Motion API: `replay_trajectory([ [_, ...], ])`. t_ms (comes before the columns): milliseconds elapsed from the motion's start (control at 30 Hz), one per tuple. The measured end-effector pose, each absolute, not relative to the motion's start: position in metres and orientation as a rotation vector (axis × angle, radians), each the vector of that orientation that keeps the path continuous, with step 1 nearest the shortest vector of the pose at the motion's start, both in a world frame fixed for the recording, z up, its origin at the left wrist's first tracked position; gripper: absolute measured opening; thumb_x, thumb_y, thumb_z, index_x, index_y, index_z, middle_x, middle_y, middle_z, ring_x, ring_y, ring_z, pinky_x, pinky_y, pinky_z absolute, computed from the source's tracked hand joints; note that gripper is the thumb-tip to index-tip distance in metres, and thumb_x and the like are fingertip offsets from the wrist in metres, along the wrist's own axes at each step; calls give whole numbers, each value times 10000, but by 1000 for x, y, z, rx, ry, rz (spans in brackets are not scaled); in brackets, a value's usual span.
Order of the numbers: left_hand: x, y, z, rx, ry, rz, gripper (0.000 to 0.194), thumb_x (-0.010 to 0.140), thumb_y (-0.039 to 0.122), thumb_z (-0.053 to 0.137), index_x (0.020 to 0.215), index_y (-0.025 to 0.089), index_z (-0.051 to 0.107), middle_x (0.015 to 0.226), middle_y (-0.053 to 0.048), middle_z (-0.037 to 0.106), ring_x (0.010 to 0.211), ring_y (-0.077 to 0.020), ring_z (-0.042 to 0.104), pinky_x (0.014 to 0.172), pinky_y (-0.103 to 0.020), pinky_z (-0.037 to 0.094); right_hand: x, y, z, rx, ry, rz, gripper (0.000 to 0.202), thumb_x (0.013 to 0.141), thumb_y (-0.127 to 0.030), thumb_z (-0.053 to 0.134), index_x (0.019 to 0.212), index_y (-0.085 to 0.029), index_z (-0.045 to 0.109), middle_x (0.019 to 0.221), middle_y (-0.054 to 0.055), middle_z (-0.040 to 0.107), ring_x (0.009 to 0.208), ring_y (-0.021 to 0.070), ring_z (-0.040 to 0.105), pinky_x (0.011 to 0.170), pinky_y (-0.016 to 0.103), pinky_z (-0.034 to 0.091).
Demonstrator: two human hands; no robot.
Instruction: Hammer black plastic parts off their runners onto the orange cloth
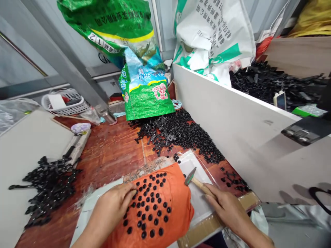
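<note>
An orange cloth [178, 206] lies over a board at the front middle, with many small round black pieces [147, 208] spread on it. At the cloth's upper left, my left hand [116, 203] has thumb and fingers pinched together beside the black pieces; whatever is between the fingertips is too small to name. My right hand [222, 203] is closed round the wooden handle of a small hammer [190, 175]. The hammer's metal head is raised near the cloth's right edge, above a white sheet [195, 165].
A heap of black parts [181, 134] lies beyond the cloth, below a green bag [150, 100]. More black parts [49, 189] are piled at left. A white panel [232, 120] stands along the right. A white basket [64, 103] and a metal cup [107, 115] sit at the back left.
</note>
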State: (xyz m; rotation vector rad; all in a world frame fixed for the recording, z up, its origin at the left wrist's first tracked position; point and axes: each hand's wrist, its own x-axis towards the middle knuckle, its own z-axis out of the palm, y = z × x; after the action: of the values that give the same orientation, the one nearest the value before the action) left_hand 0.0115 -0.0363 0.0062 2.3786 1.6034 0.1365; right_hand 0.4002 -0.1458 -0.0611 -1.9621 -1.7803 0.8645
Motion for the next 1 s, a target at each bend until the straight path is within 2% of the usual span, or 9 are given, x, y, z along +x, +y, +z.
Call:
replay_trajectory([
  [167,82,23,31,2407,1401,162,241,954,239,498,909,235,735,958,-24,801,900,-212,745,805,-286,518,398,-144,-54,-1930,-1774,922,387,1012,-438,421,1302,-342,659,1049,25,801,951,276,754,729,304,484],
  [333,167,62,16,2607,1275,67,267,962,192,502,1026,242,756,1094,-43,788,1034,-191,715,900,-274,500,395,-143,-46,-1954,-1776,896,362,1006,-388,433,1290,-351,654,980,7,799,902,265,753,700,290,453],
  [500,213,80,-8,2675,1303,-29,240,895,172,566,776,205,771,899,-121,789,918,-267,723,844,-360,509,396,-142,-46,-1958,-1775,884,369,997,-379,450,1293,-343,667,993,19,806,891,264,759,699,286,480],
  [567,219,82,-12,2668,1314,-34,249,893,170,569,739,190,764,861,-136,779,895,-276,717,845,-374,503,397,-143,-49,-1949,-1774,895,395,1004,-398,445,1335,-338,650,1031,28,808,922,273,761,738,302,509],
  [700,200,78,1,2590,1382,25,228,924,210,555,844,178,767,941,-127,762,940,-253,685,881,-353,484,402,-147,-59,-1971,-1782,857,476,1021,-489,410,1403,-289,612,1177,59,783,1024,293,751,788,335,542],
  [800,146,56,25,2517,1470,119,241,968,236,510,933,181,742,994,-90,740,1004,-223,645,926,-327,454,407,-147,-68,-2002,-1817,824,525,1016,-553,403,1414,-278,605,1173,61,785,1010,302,757,761,342,559],
  [900,77,3,41,2418,1577,280,273,973,278,503,811,191,705,842,-49,688,850,-202,613,815,-317,433,410,-146,-73,-2002,-1882,800,528,1011,-569,404,1400,-284,621,1160,60,790,1004,307,759,768,349,573],
  [1000,26,-57,29,2309,1801,174,275,956,297,529,760,214,704,793,-44,677,798,-211,593,772,-343,386,412,-145,-75,-1989,-1926,756,525,1005,-577,409,1389,-300,636,1126,57,800,981,310,764,786,358,585],
])
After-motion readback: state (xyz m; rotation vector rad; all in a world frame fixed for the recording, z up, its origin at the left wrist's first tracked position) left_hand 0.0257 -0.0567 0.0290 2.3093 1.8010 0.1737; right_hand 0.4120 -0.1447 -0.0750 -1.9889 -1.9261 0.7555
